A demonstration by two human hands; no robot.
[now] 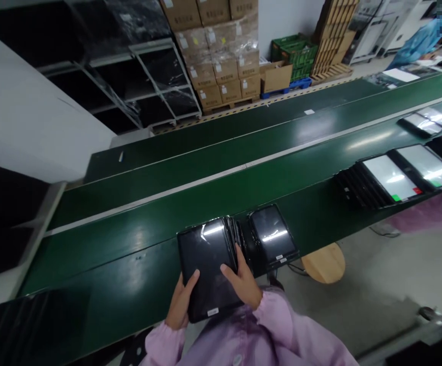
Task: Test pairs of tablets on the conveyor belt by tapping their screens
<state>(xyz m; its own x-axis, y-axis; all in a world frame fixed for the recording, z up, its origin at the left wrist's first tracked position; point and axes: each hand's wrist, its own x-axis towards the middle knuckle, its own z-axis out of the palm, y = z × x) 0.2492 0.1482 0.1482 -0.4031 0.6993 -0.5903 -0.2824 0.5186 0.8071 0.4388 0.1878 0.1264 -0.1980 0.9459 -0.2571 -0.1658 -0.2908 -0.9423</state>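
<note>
Black tablet (208, 267) clamped at both edges, fingers of my left hand (179, 305) and right hand (244, 284) curled round it. I'd hold level, thumbs off glass, clear of stack (272, 236) beside.

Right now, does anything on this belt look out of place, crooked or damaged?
Nothing looks damaged or spilled. The dark tablet held by the left hand and right hand juts past the near edge of the green conveyor belt, and the tablets stacked beside it sit fanned, not squared.

Belt (129, 239) open left; tablet stack (272, 236) blocks right.
</note>
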